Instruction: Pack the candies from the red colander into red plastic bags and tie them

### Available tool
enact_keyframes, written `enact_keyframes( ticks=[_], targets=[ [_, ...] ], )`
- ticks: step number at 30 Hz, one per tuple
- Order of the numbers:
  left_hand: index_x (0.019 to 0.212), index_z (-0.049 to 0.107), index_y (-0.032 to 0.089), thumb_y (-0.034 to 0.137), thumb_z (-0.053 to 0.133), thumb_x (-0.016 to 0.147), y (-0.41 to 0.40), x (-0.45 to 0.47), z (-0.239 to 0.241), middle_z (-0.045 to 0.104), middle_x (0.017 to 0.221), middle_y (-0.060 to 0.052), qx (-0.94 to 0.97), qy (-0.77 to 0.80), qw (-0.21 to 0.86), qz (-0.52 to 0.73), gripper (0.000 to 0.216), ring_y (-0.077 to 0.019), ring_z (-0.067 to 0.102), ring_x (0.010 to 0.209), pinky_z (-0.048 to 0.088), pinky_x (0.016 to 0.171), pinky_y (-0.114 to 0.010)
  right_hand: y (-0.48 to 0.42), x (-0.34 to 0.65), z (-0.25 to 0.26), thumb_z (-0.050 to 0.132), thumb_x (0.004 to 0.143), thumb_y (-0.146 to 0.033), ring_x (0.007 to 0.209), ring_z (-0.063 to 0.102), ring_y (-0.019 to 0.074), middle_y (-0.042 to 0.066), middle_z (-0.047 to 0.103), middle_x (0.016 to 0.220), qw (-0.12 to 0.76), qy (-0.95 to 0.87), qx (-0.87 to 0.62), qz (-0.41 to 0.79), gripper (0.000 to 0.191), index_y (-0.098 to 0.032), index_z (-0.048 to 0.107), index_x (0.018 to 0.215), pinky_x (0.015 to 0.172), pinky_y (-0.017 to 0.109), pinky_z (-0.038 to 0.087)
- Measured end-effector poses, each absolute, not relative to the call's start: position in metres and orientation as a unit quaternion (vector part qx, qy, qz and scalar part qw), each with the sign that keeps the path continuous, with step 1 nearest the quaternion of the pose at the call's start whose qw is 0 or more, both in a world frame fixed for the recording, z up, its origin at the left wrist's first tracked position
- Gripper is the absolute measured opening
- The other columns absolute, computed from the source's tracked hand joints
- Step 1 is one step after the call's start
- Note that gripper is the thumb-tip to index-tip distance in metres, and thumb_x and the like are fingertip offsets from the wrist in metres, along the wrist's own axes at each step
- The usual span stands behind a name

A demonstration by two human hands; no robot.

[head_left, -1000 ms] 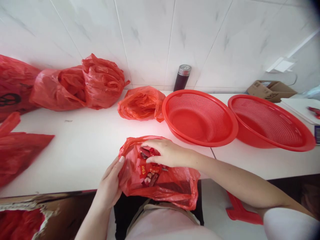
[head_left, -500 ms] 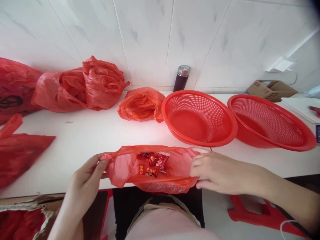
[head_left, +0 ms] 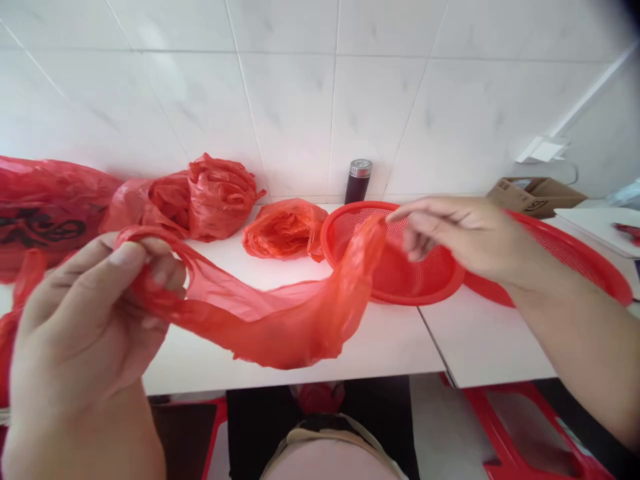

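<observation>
Head view: left hand (head_left: 93, 313) holds crinkled plastic bag (head_left: 295, 337).

Left hand (head_left: 95, 313): raised nearer the head than the other, fingers curled in, thumb (head_left: 113, 273) pressed over them in a pinch.
Left forearm (head_left: 95, 433): bare, rising steeply from below.
Right hand (head_left: 465, 237): farther forward, one finger stretched inward, others bent beneath; whether it grips, I can't tell.
Right forearm (head_left: 575, 333): bare, slanting in from the right.
</observation>
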State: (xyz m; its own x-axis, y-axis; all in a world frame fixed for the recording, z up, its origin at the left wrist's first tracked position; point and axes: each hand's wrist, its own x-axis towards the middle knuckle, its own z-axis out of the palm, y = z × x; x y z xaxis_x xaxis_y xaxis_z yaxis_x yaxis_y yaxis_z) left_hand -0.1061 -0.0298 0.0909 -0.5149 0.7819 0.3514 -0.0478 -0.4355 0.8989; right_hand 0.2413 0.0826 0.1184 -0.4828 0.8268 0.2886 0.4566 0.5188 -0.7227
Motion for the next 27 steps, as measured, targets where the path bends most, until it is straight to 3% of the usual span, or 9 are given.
enact_keyframes(
  ticks=[3, 6, 10, 13, 17, 20, 23, 27],
  targets=[
    [0.081, 0.069, 0.013, 0.018, 0.066, 0.077, -0.028, -0.095, 0.097, 0.061, 0.064, -0.002, 0.457, 0.448, 0.275, 0.717, 0.006, -0.0088, 0.053, 0.055, 0.044, 0.046, -0.016, 0.08, 0.226, 0.117, 0.054, 0.088, -0.049, 0.077, 0.063, 0.0165, 0.002, 0.069, 0.092, 0.258, -0.83, -0.374, 0.322, 0.031, -0.026, 0.068, 0.104, 0.07, 0.031, 0.05],
    [0.089, 0.071, 0.018, 0.025, 0.069, 0.078, -0.03, -0.091, 0.095, 0.064, 0.066, -0.002, 0.473, 0.501, 0.296, 0.662, 0.014, -0.0102, 0.055, 0.054, 0.044, 0.042, -0.016, 0.069, 0.212, 0.11, 0.056, 0.087, -0.05, 0.084, 0.062, 0.0167, 0.003, 0.067, 0.106, 0.214, -0.846, -0.343, 0.347, 0.038, -0.027, 0.062, 0.116, 0.072, 0.029, 0.049],
    [0.088, 0.071, 0.018, 0.031, 0.073, 0.075, -0.033, -0.092, 0.095, 0.064, 0.068, -0.002, 0.471, 0.516, 0.296, 0.651, 0.019, -0.0106, 0.055, 0.054, 0.044, 0.041, -0.017, 0.05, 0.203, 0.108, 0.062, 0.082, -0.052, 0.077, 0.06, 0.0124, 0.003, 0.063, 0.11, 0.151, -0.845, -0.304, 0.414, 0.049, -0.03, 0.056, 0.125, 0.065, 0.024, 0.047],
    [0.088, 0.071, 0.019, 0.028, 0.072, 0.076, -0.034, -0.097, 0.096, 0.064, 0.066, -0.002, 0.486, 0.513, 0.287, 0.647, 0.015, -0.0114, 0.056, 0.055, 0.046, 0.044, -0.017, 0.041, 0.203, 0.115, 0.067, 0.078, -0.053, 0.07, 0.058, 0.0103, 0.001, 0.064, 0.1, 0.101, -0.848, -0.268, 0.445, 0.051, -0.03, 0.059, 0.123, 0.059, 0.021, 0.045],
    [0.093, 0.071, 0.019, 0.026, 0.071, 0.077, -0.035, -0.105, 0.093, 0.065, 0.07, -0.001, 0.489, 0.513, 0.283, 0.646, 0.017, -0.01, 0.056, 0.054, 0.047, 0.045, -0.017, 0.03, 0.21, 0.127, 0.071, 0.074, -0.053, 0.065, 0.056, 0.0108, -0.001, 0.064, 0.079, -0.01, -0.878, -0.163, 0.45, 0.035, -0.027, 0.072, 0.098, 0.057, 0.022, 0.041],
    [0.094, 0.071, 0.018, 0.025, 0.072, 0.077, -0.036, -0.114, 0.089, 0.066, 0.071, -0.001, 0.476, 0.519, 0.28, 0.652, 0.019, -0.0092, 0.056, 0.054, 0.046, 0.045, -0.016, 0.027, 0.225, 0.136, 0.071, 0.077, -0.041, 0.059, 0.053, 0.0109, -0.002, 0.061, 0.071, -0.072, -0.919, -0.199, 0.333, 0.017, -0.025, 0.069, 0.072, 0.052, 0.025, 0.036],
    [0.091, 0.071, 0.015, 0.021, 0.072, 0.076, -0.036, -0.124, 0.089, 0.068, 0.072, -0.001, 0.456, 0.522, 0.255, 0.674, 0.016, -0.0099, 0.057, 0.056, 0.047, 0.047, -0.016, 0.038, 0.24, 0.145, 0.057, 0.088, -0.031, 0.061, 0.054, 0.0118, -0.001, 0.059, 0.072, -0.018, -0.939, -0.258, 0.225, 0.023, -0.024, 0.061, 0.066, 0.055, 0.027, 0.039],
    [0.075, 0.069, 0.015, 0.021, 0.067, 0.08, -0.03, -0.126, 0.097, 0.067, 0.067, 0.0, 0.44, 0.486, 0.281, 0.701, 0.008, -0.0105, 0.059, 0.059, 0.051, 0.055, -0.018, 0.062, 0.242, 0.153, 0.056, 0.088, -0.039, 0.068, 0.057, 0.0152, 0.0, 0.062, 0.077, 0.21, -0.897, -0.298, 0.252, 0.017, -0.026, 0.065, 0.084, 0.063, 0.029, 0.044]
  ],
)
